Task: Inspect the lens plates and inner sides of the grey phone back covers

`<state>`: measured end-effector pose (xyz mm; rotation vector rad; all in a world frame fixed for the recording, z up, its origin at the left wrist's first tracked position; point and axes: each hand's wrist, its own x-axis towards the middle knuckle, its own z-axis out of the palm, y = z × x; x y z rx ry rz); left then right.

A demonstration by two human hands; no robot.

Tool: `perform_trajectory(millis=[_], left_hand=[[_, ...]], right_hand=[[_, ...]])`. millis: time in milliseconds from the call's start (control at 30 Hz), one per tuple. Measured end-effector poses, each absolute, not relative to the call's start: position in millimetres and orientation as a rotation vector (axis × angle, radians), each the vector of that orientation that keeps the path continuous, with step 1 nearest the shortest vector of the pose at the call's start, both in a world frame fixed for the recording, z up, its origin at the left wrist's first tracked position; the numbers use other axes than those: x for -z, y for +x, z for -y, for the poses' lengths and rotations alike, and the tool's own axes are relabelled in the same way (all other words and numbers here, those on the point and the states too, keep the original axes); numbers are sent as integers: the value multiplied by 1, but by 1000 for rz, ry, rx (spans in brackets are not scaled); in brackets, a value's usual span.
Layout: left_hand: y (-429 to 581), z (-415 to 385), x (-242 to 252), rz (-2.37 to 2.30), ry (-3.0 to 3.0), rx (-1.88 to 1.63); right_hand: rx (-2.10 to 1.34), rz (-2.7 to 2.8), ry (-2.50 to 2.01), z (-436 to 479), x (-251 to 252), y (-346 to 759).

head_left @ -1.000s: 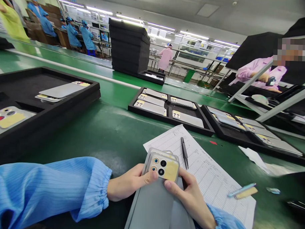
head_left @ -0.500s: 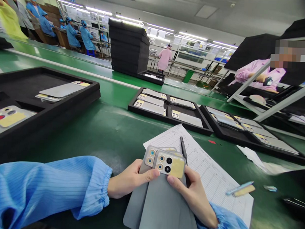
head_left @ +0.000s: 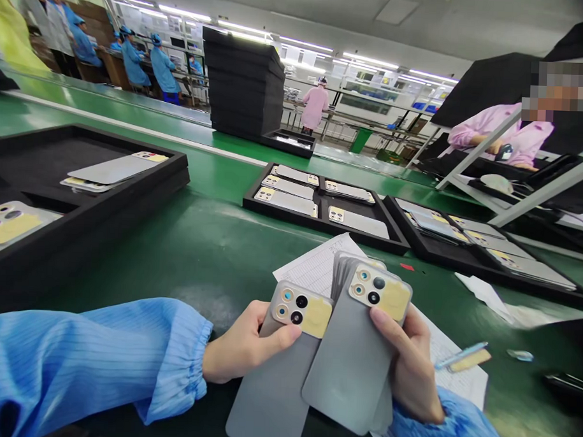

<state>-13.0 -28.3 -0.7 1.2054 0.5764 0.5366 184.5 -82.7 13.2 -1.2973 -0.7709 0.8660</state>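
Note:
My left hand (head_left: 249, 344) grips a grey phone back cover (head_left: 276, 384) by its upper end, thumb just below the camera rings. Yellow film lies beside the lens holes. My right hand (head_left: 408, 350) holds a fanned stack of similar phone back covers (head_left: 348, 361), thumb pressed on the front one near its camera area. The stack's left edge overlaps the cover in my left hand. Beneath both lies a printed paper sheet (head_left: 313, 264), partly hidden by the covers.
Black trays with more covers stand at the left (head_left: 129, 219), ahead (head_left: 282, 219) and at the right (head_left: 485, 270). A blue pen-like item (head_left: 461, 355) lies on the sheet. A tall stack of black trays (head_left: 243, 83) rises behind. A person in pink (head_left: 505, 133) sits at the right.
The covers have been parted: my right hand has moved right and up with the stack, while my left hand keeps one cover. The black pen on the sheet is now hidden.

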Motion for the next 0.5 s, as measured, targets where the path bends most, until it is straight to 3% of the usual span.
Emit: perform_trajectory(millis=[500], left_hand=[[-14, 28, 5, -582, 1302, -610]], right_hand=[[-927, 826, -1284, 84, -10, 180]])
